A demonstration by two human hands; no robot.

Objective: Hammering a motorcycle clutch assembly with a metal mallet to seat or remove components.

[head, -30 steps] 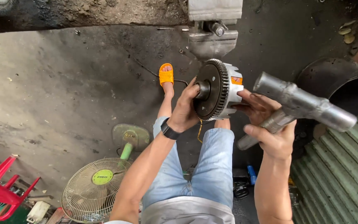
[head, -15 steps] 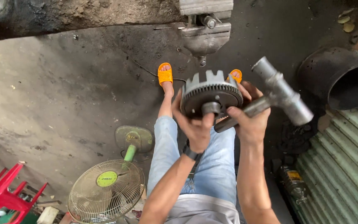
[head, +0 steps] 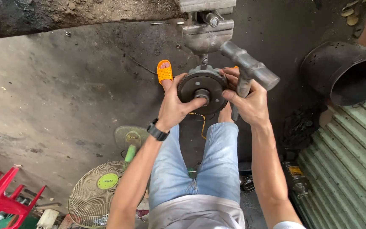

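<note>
- The toothed gear assembly [head: 203, 90] is held up in front of the person, just below the grey metal vise [head: 207, 30], with its hub facing the camera.
- The left hand [head: 175, 107] cups the gear from the left, fingers [head: 193, 104] clamped over the face near the hub; a black watch [head: 157, 132] sits on that wrist.
- The right hand [head: 249, 104] presses fingers against the gear's right rim while also clamped on the handle of a heavy steel hammer [head: 249, 66], whose head tilts up to the right.
- To do this well, I judge the gear should stay square under the vise, supported evenly from both sides so it does not tip.
- The shared grip on the hammer looks awkward; a slip could drop it toward the feet in orange sandals [head: 164, 72].
- Keep fingertips off the teeth and away from the vise opening.
</note>
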